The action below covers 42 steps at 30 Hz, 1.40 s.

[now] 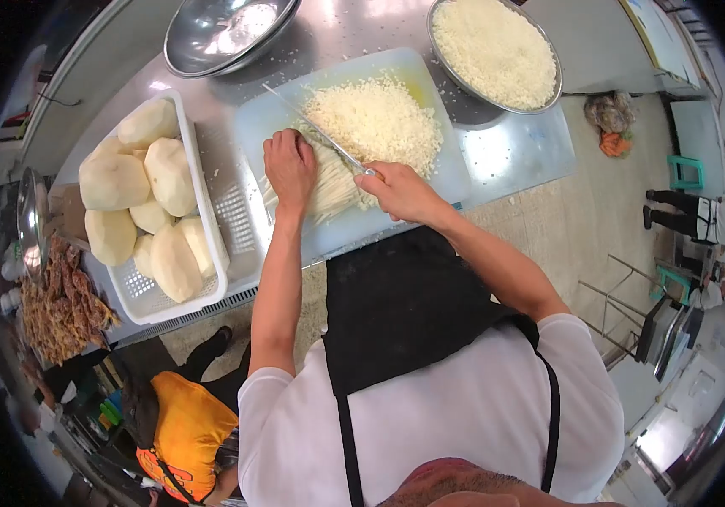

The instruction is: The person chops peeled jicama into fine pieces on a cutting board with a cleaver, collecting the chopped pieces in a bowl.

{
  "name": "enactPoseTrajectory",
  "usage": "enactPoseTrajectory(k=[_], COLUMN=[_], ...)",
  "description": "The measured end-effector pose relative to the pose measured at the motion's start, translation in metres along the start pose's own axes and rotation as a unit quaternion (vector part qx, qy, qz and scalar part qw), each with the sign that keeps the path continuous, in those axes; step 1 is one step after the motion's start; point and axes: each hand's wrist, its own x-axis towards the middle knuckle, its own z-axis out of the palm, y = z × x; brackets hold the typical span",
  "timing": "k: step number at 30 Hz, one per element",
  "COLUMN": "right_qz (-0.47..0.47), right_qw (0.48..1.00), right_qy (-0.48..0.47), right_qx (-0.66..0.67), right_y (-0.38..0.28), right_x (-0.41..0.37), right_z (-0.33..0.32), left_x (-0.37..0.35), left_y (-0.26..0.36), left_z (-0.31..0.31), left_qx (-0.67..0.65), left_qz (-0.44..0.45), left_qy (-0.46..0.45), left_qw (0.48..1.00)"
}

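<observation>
My right hand grips a knife by its handle, the long blade slanting away to the upper left. Beneath the blade's far side, diced pale vegetable lies heaped on a light blue cutting board. My left hand presses down with curled fingers on thin pale vegetable strips, close beside the blade. These strips lie in a bundle along the near part of the board. The left fingertips are partly hidden from above.
A white basket of large peeled potatoes stands left. Metal bowls sit at the back left, and a bowl full of diced vegetable at the back right. A person in an orange shirt is behind to the left.
</observation>
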Motion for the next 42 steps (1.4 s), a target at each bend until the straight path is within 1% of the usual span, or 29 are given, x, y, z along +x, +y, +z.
enactPoseTrajectory(k=[4,6,10,12,13,14,15,18,20,21,22,23,24,26,27,28,30,32,34,37,39,42], right_qz=[-0.028,0.028,0.014,0.019,0.017,0.002,-0.012,0.000,0.005,0.012,0.011,-0.003,-0.017,-0.008,0.000,0.003,0.018,0.021,0.023,0.030,0.021,0.024], right_qw=[0.999,0.997,0.995,0.996,0.996,0.997,0.997,0.996,0.994,0.992,0.992,0.992,0.991,0.985,0.979,0.978,0.981,0.979,0.978,0.977,0.981,0.982], right_qy=[0.011,-0.025,-0.036,-0.063,-0.070,-0.048,-0.026,-0.046,-0.064,-0.075,-0.081,-0.066,-0.050,-0.076,-0.095,-0.096,-0.118,-0.121,-0.125,-0.129,-0.092,-0.083], right_qx=[0.029,0.067,0.092,0.056,0.058,0.063,0.068,0.080,0.089,0.097,0.099,0.112,0.125,0.153,0.179,0.183,0.152,0.164,0.167,0.169,0.172,0.168], right_y=[0.014,0.010,0.013,0.021,0.024,0.027,0.028,0.026,0.030,0.033,0.034,0.035,0.036,0.042,0.039,0.038,0.032,0.034,0.034,0.033,0.037,0.035], right_x=[-0.002,0.000,-0.007,0.003,0.006,0.007,0.004,0.001,0.003,0.004,0.003,0.002,0.001,0.004,0.004,0.005,0.003,-0.003,-0.014,-0.032,-0.038,-0.045], right_z=[0.003,-0.007,-0.003,-0.002,-0.003,-0.002,-0.001,-0.006,-0.007,-0.007,-0.007,-0.005,-0.004,-0.004,-0.007,-0.013,-0.027,-0.034,-0.042,-0.046,-0.040,-0.033], left_x=[-0.005,-0.003,-0.005,0.000,0.001,-0.002,-0.006,-0.016,-0.035,-0.043,-0.053,-0.059,-0.064,-0.079,-0.080,-0.080,-0.080,-0.078,-0.074,-0.067,-0.065,-0.062], left_y=[0.002,0.003,0.004,0.004,0.003,0.002,0.006,0.019,0.022,0.032,0.045,0.053,0.051,0.037,0.035,0.034,0.035,0.041,0.042,0.040,0.040,0.045], left_z=[0.003,0.004,0.002,0.000,-0.003,-0.007,-0.014,-0.026,-0.031,-0.036,-0.041,-0.043,-0.041,-0.030,-0.027,-0.024,-0.020,-0.017,-0.009,0.001,0.001,-0.009], left_qx=[-0.007,0.006,0.002,0.010,0.018,0.025,0.033,0.042,0.054,0.059,0.079,0.098,0.103,0.114,0.142,0.144,0.157,0.162,0.201,0.209,0.203,0.174], left_qz=[-0.009,-0.016,0.001,0.005,-0.004,-0.012,-0.015,-0.022,0.035,0.033,0.064,0.095,0.090,0.119,0.122,0.122,0.100,0.085,0.056,0.032,0.029,0.035], left_qy=[0.010,0.015,0.014,0.021,-0.017,-0.057,-0.060,-0.053,-0.078,-0.079,-0.135,-0.190,-0.193,-0.229,-0.217,-0.222,-0.221,-0.225,-0.208,-0.192,-0.191,-0.193], left_qw=[1.000,1.000,1.000,1.000,1.000,0.998,0.998,0.997,0.995,0.995,0.986,0.972,0.972,0.959,0.958,0.957,0.957,0.957,0.956,0.958,0.960,0.965])
